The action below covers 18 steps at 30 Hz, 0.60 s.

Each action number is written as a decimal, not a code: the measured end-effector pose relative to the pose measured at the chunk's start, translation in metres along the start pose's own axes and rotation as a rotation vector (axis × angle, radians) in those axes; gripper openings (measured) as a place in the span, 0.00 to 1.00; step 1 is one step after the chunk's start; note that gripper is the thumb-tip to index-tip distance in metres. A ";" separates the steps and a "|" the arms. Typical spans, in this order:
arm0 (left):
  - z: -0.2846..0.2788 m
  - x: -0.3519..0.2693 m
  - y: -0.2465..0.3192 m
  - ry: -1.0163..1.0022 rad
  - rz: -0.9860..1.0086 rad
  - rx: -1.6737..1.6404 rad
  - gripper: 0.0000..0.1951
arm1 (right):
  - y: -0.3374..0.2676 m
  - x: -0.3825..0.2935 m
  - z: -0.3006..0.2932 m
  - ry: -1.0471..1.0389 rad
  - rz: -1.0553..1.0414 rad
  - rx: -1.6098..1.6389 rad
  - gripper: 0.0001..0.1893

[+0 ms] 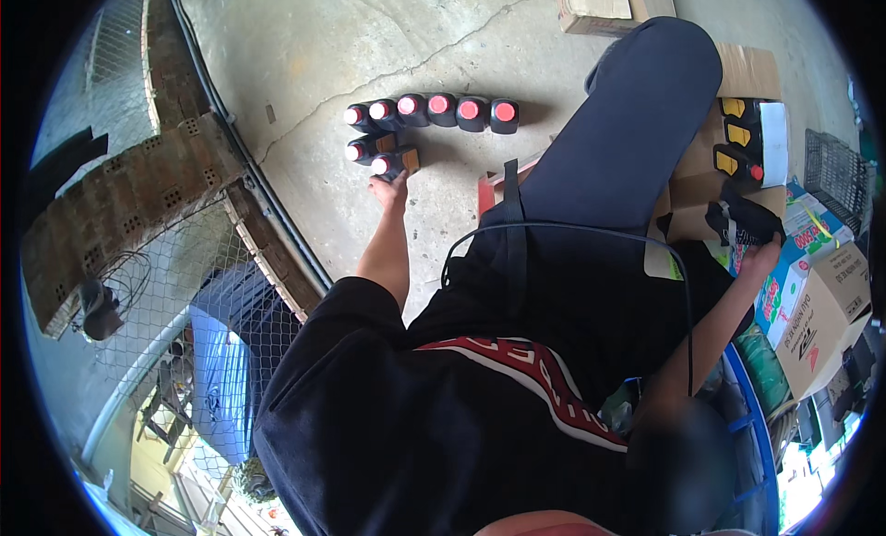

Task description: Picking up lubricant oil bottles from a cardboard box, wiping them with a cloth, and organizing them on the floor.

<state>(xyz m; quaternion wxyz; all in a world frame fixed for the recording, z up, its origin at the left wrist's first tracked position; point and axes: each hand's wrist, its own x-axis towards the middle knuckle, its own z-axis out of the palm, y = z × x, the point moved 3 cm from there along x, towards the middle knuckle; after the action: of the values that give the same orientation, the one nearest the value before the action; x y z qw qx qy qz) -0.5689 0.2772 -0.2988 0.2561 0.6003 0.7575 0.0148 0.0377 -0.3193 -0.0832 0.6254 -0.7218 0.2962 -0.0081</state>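
Observation:
My left hand (390, 190) grips a black plastic bottle (394, 163) with a red cap and an orange label, low over or on the concrete floor (332, 210). Just beyond it stands another such bottle (360, 149), and farther off a curved row of several black bottles (441, 112) with red caps. At the right, my right hand (760, 255) is closed on a dark object (747, 221), perhaps a cloth or bag, beside an open cardboard box (749, 68). Several black bottles with yellow labels (738, 136) lie in that box.
Another cardboard box (599, 10) stands at the top. At the right are a printed carton (813, 321), a dark plastic crate (834, 172) and a blue frame (758, 425). Wire mesh (228, 300) and brickwork (138, 190) border the left. A red box edge (487, 193) shows beside my leg.

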 end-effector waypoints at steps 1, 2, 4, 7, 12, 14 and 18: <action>0.001 0.012 -0.002 -0.009 0.005 -0.020 0.43 | 0.004 0.004 -0.002 -0.052 0.002 0.034 0.19; 0.002 0.024 -0.004 -0.018 0.009 -0.039 0.44 | 0.009 0.009 -0.003 -0.048 0.006 0.035 0.19; 0.007 0.027 0.002 -0.025 -0.026 -0.041 0.45 | 0.016 0.013 -0.004 -0.074 0.037 0.068 0.18; 0.009 0.033 0.011 -0.026 -0.094 -0.091 0.48 | 0.017 0.000 -0.005 0.012 0.054 -0.091 0.18; 0.015 0.035 0.018 0.026 -0.032 -0.142 0.49 | 0.041 0.016 -0.014 -0.017 0.074 0.016 0.17; 0.020 0.026 0.024 0.039 -0.053 -0.127 0.51 | 0.039 0.022 -0.019 0.016 0.054 -0.009 0.17; 0.017 0.024 0.025 0.054 -0.150 -0.042 0.54 | 0.041 0.012 -0.013 0.047 0.076 -0.058 0.18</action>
<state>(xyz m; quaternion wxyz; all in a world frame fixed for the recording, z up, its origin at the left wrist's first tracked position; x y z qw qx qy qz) -0.5427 0.3018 -0.3145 0.2483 0.5357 0.8066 0.0275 0.0257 -0.3379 -0.1224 0.5970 -0.7275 0.3380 0.0075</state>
